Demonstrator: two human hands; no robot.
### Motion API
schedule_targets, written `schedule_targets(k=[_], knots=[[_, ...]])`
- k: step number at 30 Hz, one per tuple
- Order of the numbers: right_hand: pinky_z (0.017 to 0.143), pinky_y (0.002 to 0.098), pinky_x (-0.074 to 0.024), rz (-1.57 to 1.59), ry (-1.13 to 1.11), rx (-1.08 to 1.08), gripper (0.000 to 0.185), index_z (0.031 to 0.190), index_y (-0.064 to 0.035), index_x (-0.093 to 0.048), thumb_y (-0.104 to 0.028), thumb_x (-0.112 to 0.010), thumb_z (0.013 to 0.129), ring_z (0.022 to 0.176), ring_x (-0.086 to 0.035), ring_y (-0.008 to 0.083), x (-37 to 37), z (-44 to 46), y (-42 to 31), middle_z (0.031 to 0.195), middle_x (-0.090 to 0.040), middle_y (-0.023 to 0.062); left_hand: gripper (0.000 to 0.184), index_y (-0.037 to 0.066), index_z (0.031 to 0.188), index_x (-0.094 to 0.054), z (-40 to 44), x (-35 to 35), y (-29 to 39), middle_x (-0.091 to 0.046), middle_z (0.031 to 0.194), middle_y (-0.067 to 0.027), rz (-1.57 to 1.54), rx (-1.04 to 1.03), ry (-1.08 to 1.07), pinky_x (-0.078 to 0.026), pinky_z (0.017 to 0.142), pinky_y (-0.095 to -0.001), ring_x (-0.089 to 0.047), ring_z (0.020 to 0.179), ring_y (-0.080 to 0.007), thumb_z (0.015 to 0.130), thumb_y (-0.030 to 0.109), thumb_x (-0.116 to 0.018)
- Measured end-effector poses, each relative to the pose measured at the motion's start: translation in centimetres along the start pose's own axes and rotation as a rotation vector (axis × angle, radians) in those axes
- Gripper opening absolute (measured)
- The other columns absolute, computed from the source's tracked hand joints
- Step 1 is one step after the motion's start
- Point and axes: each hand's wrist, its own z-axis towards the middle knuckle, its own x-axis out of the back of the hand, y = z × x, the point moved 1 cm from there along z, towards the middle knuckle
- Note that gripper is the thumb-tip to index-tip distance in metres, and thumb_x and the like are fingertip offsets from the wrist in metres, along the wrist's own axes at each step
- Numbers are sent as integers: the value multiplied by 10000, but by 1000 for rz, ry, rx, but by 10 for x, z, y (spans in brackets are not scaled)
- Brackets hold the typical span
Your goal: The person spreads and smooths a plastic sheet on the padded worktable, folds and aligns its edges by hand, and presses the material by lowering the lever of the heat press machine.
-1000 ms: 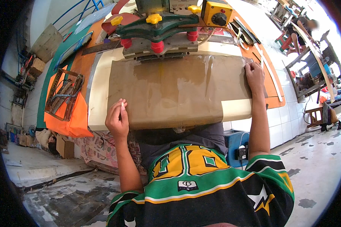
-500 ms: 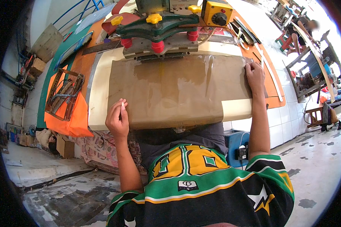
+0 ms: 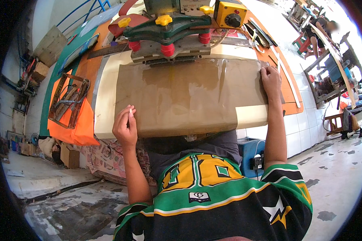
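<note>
A glossy brown plastic-like sheet (image 3: 181, 96) lies over a cream board (image 3: 251, 115) and bends down at the front edge near my lap. My left hand (image 3: 125, 127) rests at the sheet's lower left edge, thumb and fingers pressed together; whether they pinch the sheet is hidden. At the upper right edge, my right hand (image 3: 272, 82) is closed on the brown sheet. Just beyond the sheet stands a press (image 3: 169, 32) with a dark green frame, yellow knobs and red posts. Its grey metal plate (image 3: 181, 50) sits by the sheet's far edge.
A yellow control box (image 3: 230, 15) with a black dial is at the press's right. On the left, a rusty metal frame (image 3: 68, 100) lies on orange material (image 3: 82, 124). A blue container (image 3: 249, 154) stands below the table. A co-worker (image 3: 319, 30) bends over at the far right.
Both hands and the brown sheet keep nearly the same places. The co-worker in the background has shifted slightly.
</note>
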Motion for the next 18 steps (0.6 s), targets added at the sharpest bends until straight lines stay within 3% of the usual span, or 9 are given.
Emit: schedule_targets(k=[18], knots=[[898, 448, -503, 21, 12, 13, 332, 911, 51, -729, -261, -623, 947, 952, -668, 351, 0, 0, 0, 953, -693, 187, 217, -40, 998, -760, 1, 0, 2, -781, 1064, -132, -8, -2, 5, -571, 943, -404, -741, 1081, -302, 1034, 87, -588]])
